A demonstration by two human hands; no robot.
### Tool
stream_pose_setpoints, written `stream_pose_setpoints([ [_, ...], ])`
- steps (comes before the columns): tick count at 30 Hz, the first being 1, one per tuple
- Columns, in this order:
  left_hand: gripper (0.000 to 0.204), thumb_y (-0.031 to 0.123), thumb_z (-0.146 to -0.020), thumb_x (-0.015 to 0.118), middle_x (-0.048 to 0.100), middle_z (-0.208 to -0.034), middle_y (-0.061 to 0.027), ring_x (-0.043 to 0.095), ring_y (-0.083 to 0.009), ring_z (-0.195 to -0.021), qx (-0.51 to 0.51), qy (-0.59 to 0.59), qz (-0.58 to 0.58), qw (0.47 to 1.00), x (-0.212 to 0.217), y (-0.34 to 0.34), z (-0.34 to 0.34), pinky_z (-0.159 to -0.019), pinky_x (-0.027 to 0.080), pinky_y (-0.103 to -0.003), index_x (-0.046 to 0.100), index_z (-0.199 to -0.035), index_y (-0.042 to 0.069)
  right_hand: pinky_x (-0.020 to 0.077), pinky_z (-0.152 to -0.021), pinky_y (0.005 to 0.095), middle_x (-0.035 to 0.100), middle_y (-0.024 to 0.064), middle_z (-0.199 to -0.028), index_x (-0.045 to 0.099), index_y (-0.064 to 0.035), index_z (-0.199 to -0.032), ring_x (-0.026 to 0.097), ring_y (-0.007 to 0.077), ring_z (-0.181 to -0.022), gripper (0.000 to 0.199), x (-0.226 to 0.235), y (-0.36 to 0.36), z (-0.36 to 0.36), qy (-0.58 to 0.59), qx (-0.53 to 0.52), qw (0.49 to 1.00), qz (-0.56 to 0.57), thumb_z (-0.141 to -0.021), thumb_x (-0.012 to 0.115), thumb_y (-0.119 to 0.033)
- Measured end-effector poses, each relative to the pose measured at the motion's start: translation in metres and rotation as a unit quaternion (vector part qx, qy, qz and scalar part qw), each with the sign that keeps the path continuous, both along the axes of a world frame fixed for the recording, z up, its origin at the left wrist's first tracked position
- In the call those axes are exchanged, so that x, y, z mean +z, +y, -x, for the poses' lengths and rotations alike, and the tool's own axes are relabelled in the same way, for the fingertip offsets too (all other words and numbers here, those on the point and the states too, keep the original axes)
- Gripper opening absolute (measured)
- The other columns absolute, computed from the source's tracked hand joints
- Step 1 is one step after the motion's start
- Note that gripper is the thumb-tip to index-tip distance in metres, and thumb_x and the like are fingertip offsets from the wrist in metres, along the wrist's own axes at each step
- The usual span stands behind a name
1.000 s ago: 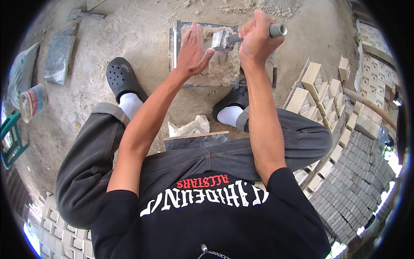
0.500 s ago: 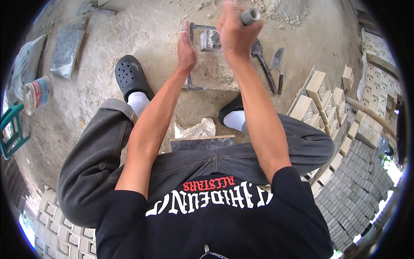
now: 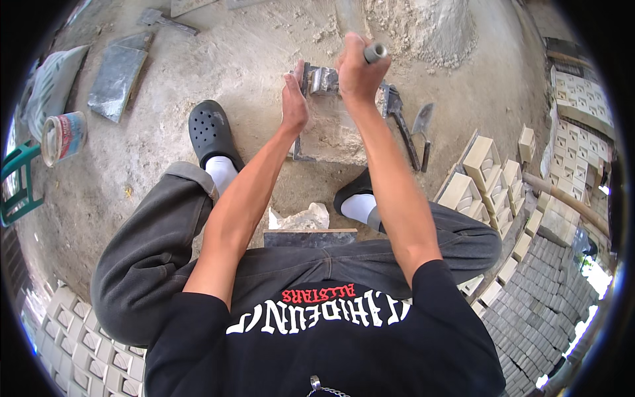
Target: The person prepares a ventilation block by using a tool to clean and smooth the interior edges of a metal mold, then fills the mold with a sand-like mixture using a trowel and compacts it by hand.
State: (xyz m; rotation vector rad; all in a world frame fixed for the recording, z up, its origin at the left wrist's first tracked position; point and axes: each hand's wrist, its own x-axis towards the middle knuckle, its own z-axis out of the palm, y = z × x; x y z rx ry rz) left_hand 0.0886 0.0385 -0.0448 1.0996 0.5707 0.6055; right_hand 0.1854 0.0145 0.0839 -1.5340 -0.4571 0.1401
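On the ground between my feet lies a dark rectangular mould frame (image 3: 303, 156) dusted with pale powder. A grey metal block with a shaped top (image 3: 324, 81) sits across its far part. My left hand (image 3: 294, 106) rests against the frame's left side, its fingers stretched out and holding nothing. Above the right part of the frame, my right hand (image 3: 359, 76) is closed around a tool with a round grey handle (image 3: 376, 53). The tool's far part is smeared by motion, so its kind is unclear. My right forearm covers some of the frame's right side.
Right of the frame lie a dark long-handled tool (image 3: 405, 135) and a trowel (image 3: 423, 122). Pale powder (image 3: 440, 30) is heaped beyond. Cream moulded blocks (image 3: 481, 159) stand to the right, near a wooden pole (image 3: 565, 202). Leftward are a bucket (image 3: 64, 137), green stool (image 3: 21, 182) and dark slab (image 3: 119, 79).
The whole view has shifted, so the ground sits lower in the picture. My right hand, still gripping the tool, has come down closer to the block. My left hand stays at the frame's left side.
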Motion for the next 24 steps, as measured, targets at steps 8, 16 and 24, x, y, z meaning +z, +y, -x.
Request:
stream_pose_setpoints([
  [8, 0.100, 0.070, -0.096, 0.006, 0.020, -0.159, -0.0249, 0.017, -0.0306, -0.150, -0.021, -0.001, 0.005, 1.000, -0.001, 0.005, 0.001, -0.122, 0.011, -0.036, 0.018, -0.149, -0.014, 0.0349, -0.038, 0.0265, 0.045, -0.0004, -0.045, 0.048, -0.0077, -0.054, 0.045, 0.0090, -0.037, 0.037, 0.014, 0.004, 0.008, -0.026, -0.012, 1.000, -0.009, -0.089, 0.060, -0.014],
  [16, 0.100, 0.070, -0.096, 0.005, 0.021, -0.159, -0.0238, 0.019, -0.0299, -0.150, -0.041, 0.006, -0.034, 0.999, 0.007, 0.008, 0.001, -0.122, 0.010, -0.036, 0.018, -0.150, -0.013, 0.0350, -0.036, 0.0273, 0.049, 0.0006, -0.047, 0.051, -0.0085, -0.054, 0.046, 0.0096, -0.038, 0.037, 0.030, 0.010, 0.005, -0.032, -0.020, 0.999, -0.007, -0.089, 0.059, -0.015],
  [24, 0.099, 0.070, -0.097, 0.005, 0.021, -0.159, -0.0249, 0.019, -0.0298, -0.150, -0.032, 0.006, -0.005, 0.999, -0.007, 0.016, 0.002, -0.122, 0.011, -0.035, 0.019, -0.149, -0.014, 0.0329, -0.036, 0.0260, 0.050, 0.0006, -0.048, 0.048, -0.0095, -0.053, 0.045, 0.0082, -0.039, 0.037, 0.028, 0.015, 0.004, 0.008, 0.009, 1.000, 0.001, -0.089, 0.058, -0.015],
])
